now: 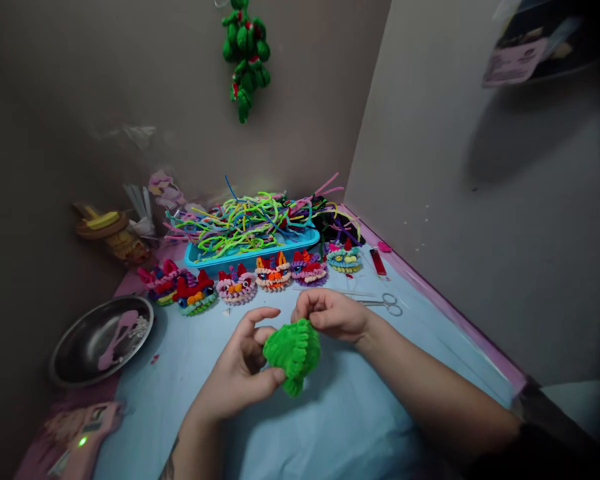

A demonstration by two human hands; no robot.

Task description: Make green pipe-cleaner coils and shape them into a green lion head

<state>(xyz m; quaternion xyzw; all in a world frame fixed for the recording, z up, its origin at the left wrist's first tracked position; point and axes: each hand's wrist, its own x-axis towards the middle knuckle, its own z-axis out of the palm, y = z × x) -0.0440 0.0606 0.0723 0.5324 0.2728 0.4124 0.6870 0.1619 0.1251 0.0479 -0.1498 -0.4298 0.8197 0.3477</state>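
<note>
Between my hands, above the blue table cover, is a bright green fuzzy piece (294,352) with a ridged, twisted band across it; it looks made of pipe cleaners. My left hand (247,370) grips its left side between thumb and fingers, the index finger raised. At its top edge, my right hand (333,315) pinches with thumb and index finger. Whether a thin strand lies in that pinch is too small to see. Just beyond my right hand lie scissors (391,305) and a thin metal tool, partly hidden by the hand.
Several colourful animal-head figures (273,272) stand in a row behind my hands. Beyond them a blue tray (253,255) overflows with pipe cleaners. A metal bowl (63,360) with a pink scoop sits at left, a pink device (87,433) nearer. A red lighter (378,262) lies at right.
</note>
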